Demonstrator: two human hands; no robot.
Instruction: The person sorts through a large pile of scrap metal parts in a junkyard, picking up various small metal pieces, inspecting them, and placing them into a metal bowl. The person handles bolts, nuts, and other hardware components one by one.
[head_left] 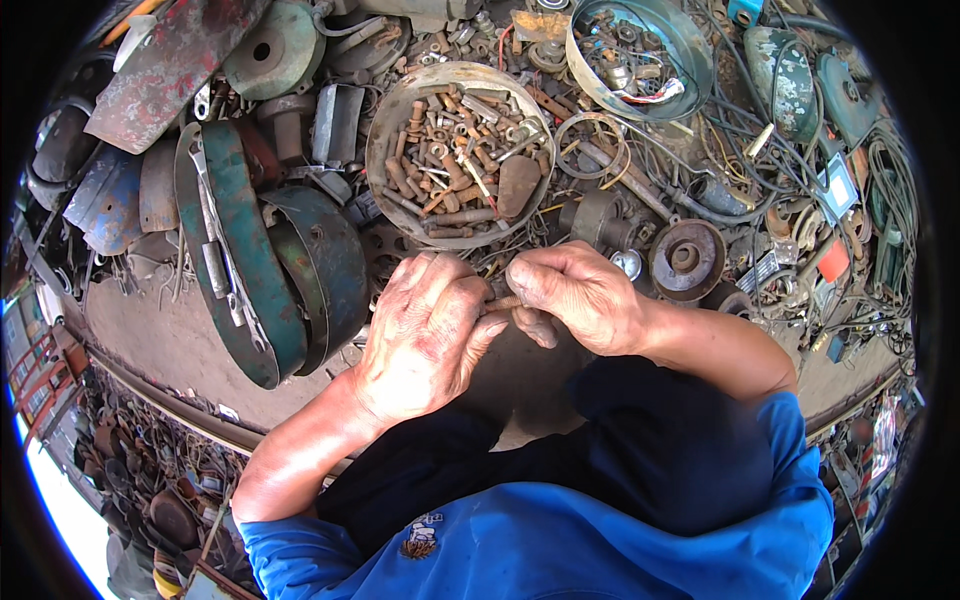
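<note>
Slim, rust-brown rod (503, 303) (only partly visible)

No wording can be read with certainty. The blue shirt (600, 535) bears an emblem (421, 541) with white lettering above an orange-brown motif, its letters tilted and too small to make out. A crumpled white scrap (655, 93) in the round metal basin (704, 75) shows red and blue patches, with nothing legible.

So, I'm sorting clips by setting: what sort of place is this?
Probably a scrap yard or salvage workshop: a basin of rusty bolts, tangled cables and a worn green casing suggest it.
</note>
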